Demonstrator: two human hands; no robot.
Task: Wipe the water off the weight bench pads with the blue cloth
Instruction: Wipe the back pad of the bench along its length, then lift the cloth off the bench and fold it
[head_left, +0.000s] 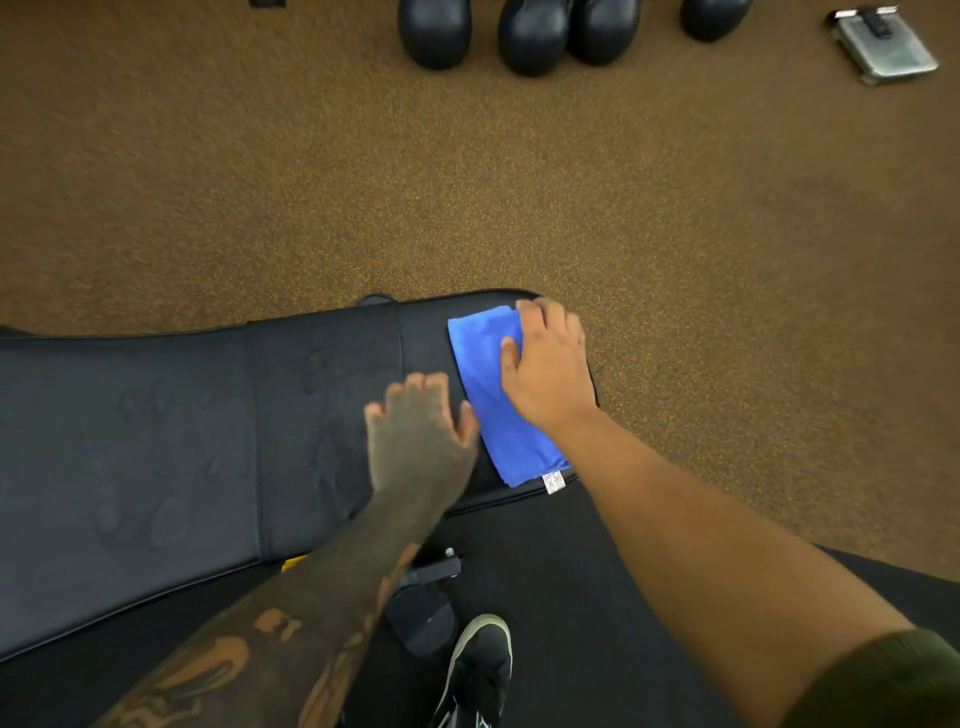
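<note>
A black weight bench (171, 431) runs from the left edge to the middle of the view, in padded sections split by seams. Water drops and smears (156, 514) lie on its left and middle pads. A folded blue cloth (485, 395) with a white label lies flat on the right end pad. My right hand (545, 364) presses palm-down on the cloth's far right part, fingers spread. My left hand (421, 436) rests flat on the pad just left of the cloth, its fingers touching the cloth's edge.
Brown speckled gym flooring surrounds the bench. Several black rounded weights (519, 31) stand at the far top. A grey metal plate (883, 47) lies at the top right. My black shoe (480, 670) and the bench's frame bracket (431, 571) sit below the pad on a black mat.
</note>
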